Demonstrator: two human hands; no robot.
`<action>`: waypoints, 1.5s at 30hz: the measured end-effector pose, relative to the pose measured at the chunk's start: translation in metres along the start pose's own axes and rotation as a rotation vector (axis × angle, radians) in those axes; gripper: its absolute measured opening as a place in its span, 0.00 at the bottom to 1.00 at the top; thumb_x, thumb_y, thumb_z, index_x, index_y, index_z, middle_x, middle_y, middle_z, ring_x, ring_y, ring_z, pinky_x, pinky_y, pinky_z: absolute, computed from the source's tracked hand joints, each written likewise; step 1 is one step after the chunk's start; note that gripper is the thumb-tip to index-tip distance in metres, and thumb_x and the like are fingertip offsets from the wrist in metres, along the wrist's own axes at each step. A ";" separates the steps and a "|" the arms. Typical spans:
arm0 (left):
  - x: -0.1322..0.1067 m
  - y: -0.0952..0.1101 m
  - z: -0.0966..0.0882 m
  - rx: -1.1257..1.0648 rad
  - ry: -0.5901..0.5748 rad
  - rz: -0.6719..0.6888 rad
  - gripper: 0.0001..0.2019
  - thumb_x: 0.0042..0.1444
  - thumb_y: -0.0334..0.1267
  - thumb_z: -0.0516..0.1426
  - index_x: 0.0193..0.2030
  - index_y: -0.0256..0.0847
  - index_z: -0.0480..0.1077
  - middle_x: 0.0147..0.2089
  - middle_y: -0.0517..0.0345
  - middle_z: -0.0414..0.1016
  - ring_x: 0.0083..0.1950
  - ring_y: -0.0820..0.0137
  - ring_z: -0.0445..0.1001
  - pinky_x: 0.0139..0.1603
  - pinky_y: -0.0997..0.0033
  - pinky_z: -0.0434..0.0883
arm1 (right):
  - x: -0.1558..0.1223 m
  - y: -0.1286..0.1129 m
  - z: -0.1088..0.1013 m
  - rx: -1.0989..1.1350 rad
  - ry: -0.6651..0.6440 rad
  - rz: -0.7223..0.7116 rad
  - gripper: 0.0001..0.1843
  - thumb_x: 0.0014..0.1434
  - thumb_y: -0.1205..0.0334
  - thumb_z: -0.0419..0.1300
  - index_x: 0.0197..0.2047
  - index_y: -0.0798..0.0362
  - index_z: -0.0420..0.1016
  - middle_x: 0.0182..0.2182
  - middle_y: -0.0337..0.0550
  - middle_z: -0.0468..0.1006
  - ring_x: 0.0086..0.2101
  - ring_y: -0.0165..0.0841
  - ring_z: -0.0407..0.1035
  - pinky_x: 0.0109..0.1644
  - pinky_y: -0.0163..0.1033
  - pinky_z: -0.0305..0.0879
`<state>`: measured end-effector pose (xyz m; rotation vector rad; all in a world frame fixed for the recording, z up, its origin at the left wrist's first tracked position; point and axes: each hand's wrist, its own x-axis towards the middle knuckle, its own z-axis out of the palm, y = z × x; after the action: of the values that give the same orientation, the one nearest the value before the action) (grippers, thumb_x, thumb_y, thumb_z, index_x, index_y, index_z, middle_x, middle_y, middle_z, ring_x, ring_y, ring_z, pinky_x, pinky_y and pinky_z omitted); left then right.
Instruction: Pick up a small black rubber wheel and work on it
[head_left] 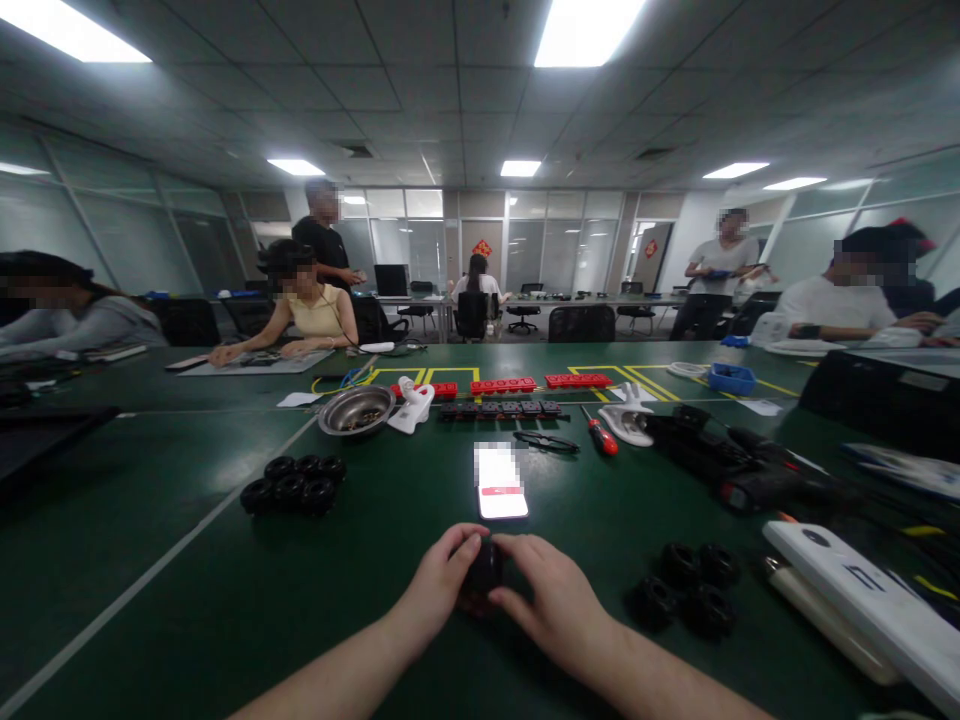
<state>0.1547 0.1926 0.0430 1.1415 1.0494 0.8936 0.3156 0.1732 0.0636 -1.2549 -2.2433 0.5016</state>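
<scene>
Close in front of me, my left hand and my right hand are closed around a small black wheel. Fingers cover much of it, and its underside is dark. My left thumb and forefinger press one side; my right fingers curve over the other. Just beyond my hands a phone lies with its screen lit. To the left sits a tight cluster of black wheels. Several similar black wheels rest on the right.
Across the green table are a metal bowl, red trays, a row of black parts, black glasses, a red-handled screwdriver, a black power tool and a blue box. A white device occupies the right edge. Several people work around.
</scene>
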 end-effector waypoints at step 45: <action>-0.003 0.007 0.003 -0.006 0.012 -0.024 0.18 0.47 0.48 0.52 0.39 0.38 0.61 0.34 0.56 0.65 0.34 0.65 0.69 0.27 0.69 0.67 | -0.001 -0.004 -0.004 0.037 0.031 -0.150 0.25 0.47 0.68 0.59 0.49 0.51 0.60 0.47 0.45 0.64 0.46 0.36 0.59 0.50 0.41 0.55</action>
<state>0.1563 0.1902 0.0509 1.1180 1.0680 0.8850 0.3158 0.1701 0.0685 -1.0588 -2.2702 0.4615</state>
